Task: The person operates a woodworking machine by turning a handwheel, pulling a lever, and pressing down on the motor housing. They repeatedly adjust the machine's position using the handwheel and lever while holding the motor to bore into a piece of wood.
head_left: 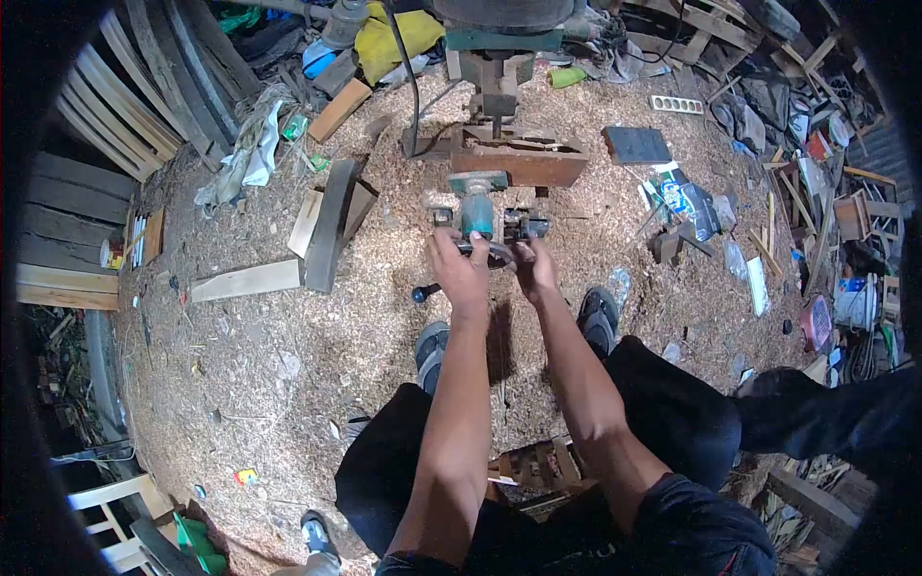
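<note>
A dark handwheel [500,256] sits at the near end of a green machine part [477,213]. My left hand [459,267] has its fingers curled around the left of the wheel's rim, with the thumb on top. On the right side, my right hand [534,266] grips the rim, its fingertips partly hidden. A crank handle with a black knob [420,294] sticks out to the lower left. Beyond the wheel lies a reddish-brown wooden piece [520,165] with shavings on it, under the machine's upright head [497,91].
Sawdust and chips cover the floor. Wooden boards [329,226] lie to the left, and a dark flat block [637,145] at the back right. Scrap wood and rubbish line both sides. Another person's shoe [318,531] shows at lower left, and a dark-clothed leg [816,418] at right.
</note>
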Tool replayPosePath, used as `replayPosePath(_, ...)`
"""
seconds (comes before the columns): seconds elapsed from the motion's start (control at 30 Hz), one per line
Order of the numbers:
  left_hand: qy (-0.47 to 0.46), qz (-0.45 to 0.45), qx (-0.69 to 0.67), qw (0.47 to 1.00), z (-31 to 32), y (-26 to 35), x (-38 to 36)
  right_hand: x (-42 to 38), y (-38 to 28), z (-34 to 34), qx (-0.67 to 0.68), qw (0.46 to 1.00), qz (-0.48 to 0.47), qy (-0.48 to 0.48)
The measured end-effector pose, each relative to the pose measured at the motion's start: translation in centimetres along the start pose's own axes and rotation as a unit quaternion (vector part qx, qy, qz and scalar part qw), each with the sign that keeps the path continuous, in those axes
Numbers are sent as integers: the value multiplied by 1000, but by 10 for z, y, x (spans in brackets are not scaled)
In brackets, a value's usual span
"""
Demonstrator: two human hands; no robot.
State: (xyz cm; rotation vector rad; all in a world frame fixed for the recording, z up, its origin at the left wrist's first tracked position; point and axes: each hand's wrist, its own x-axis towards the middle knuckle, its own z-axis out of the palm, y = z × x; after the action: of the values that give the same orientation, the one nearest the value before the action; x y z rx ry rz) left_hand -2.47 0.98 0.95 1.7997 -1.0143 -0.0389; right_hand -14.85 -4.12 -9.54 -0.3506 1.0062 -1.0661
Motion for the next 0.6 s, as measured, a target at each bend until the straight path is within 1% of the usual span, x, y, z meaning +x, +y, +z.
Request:
replayPosePath(0.07,4,3,-8,1000,2,1,2,-6,-8,2,171,982,71,-41)
replayPosePath(0.1,1,3,-10,1000,1,1,1,-6,-10,7,183,979,88,-14)
replayPosePath(0.13,-1,2,-12,1000,0,1,0,-8,-8,13,70,997,28,28)
replayPosePath(0.17,-4,-1,-14,1000,-1,1,0,-8,-5,18,-45,996,-33,68)
replayPosePath(0.2,-7,-5,-17,1000,0,1,0,-7,-2,23,-160,977,-94,107)
replayPosePath(0.23,-11,-7,-19,1000,-1,2,0,-3,-3,28,-208,961,-138,117)
replayPosePath(0.33,-13,-7,-15,1000,-3,5,0,8,22,17,-251,937,-206,131)
replayPosePath(0.37,-11,-5,-15,1000,-3,4,1,-30,-13,46,-198,966,-107,130)
replayPosePath(0.4,-10,-4,-15,1000,-2,3,1,-21,-7,37,-100,990,-46,91)
replayPosePath(0.43,-10,-4,-14,1000,0,1,1,-12,-6,22,-2,998,17,53)
replayPosePath(0.47,-8,-3,-15,1000,0,1,1,1,0,2,95,992,80,15)
replayPosePath(0.5,-7,-3,-15,1000,0,1,0,8,0,-6,-12,999,46,-20)
replayPosePath(0.6,-3,-6,-16,1000,0,1,0,12,13,-7,-105,991,-53,59)
